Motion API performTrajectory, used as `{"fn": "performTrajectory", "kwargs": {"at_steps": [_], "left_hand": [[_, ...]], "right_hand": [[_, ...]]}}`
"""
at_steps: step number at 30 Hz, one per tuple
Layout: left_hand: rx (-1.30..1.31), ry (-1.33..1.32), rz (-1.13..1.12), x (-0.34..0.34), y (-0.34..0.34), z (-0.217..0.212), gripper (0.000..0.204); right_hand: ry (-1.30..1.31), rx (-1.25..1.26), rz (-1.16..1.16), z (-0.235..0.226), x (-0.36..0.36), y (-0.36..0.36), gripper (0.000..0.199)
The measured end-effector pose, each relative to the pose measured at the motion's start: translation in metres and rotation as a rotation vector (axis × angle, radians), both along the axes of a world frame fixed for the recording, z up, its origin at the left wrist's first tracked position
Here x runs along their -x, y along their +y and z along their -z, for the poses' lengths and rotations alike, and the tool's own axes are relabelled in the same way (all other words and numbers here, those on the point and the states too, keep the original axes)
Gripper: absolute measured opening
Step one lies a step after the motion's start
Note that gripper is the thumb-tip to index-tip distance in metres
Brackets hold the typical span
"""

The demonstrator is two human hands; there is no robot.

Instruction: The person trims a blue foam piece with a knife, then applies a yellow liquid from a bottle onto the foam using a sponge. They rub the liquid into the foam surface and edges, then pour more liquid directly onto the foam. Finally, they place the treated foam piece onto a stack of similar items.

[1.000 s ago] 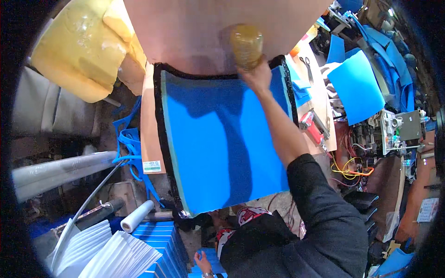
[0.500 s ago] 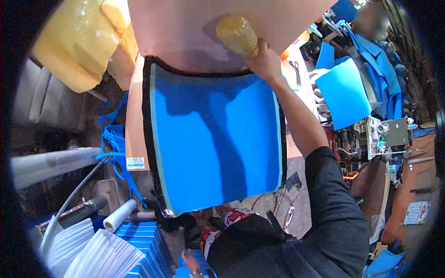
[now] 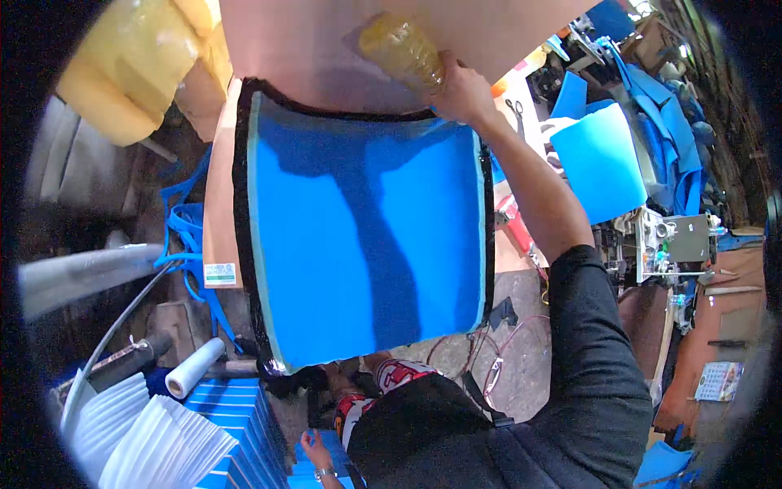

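Observation:
In my right hand [image 3: 466, 91] is a clear plastic bottle [image 3: 401, 50] with yellowish contents, tilted with its rounded end pointing up and left. The fingers wrap around its lower right end, above the far edge of a blue sheet [image 3: 318, 244]. Black bands edge the sheet at its far side and both sides, and its near end hangs at the table's front. The shadow of my arm falls across it. My left hand [image 3: 316, 450], with a metal band at the wrist, is low beside my body near blue striped stacks; its fingers look loosely spread and hold nothing visible.
A pinkish-tan tabletop [image 3: 301, 49] extends beyond the sheet. Yellow foam [image 3: 130, 65] lies at the far left. White foam sheets [image 3: 163, 448] and a white roll [image 3: 195, 368] sit near left. Scissors [image 3: 515, 110], a red tool [image 3: 517, 224] and blue pieces [image 3: 599, 163] are on the right.
The bottle has tipped slightly nearer to level, still in my right hand. My right elbow has shifted outward, and the red tool now shows beside the forearm. The whole view has shifted a little.

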State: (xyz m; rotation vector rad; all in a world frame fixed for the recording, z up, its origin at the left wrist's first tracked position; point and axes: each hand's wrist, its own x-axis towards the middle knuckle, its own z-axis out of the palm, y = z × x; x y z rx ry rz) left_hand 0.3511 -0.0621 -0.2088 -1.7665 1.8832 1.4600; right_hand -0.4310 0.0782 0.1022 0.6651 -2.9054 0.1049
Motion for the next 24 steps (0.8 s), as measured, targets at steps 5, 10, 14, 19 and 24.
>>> {"fn": "performTrajectory", "kwargs": {"at_steps": [5,10,14,19,24], "left_hand": [[-0.077,0.069,-0.189,-0.015,-0.006,0.001,0.049],[0.075,0.062,-0.07,-0.005,0.011,-0.004,0.05],[0.019,0.028,-0.127,-0.014,-0.004,0.003,0.052],[0.01,0.088,-0.146,-0.01,-0.005,-0.009,0.051],[-0.087,0.052,-0.096,-0.006,-0.01,-0.012,0.053]], "right_hand": [[-0.048,0.034,-0.164,0.018,-0.057,0.026,0.054],[-0.209,0.097,-0.092,-0.009,-0.08,0.016,0.068],[-0.104,0.175,-0.096,0.013,-0.002,0.01,0.077],[0.108,-0.104,-0.218,0.03,0.009,0.004,0.075],[0.085,-0.202,-0.163,-0.009,0.008,0.004,0.073]]}}
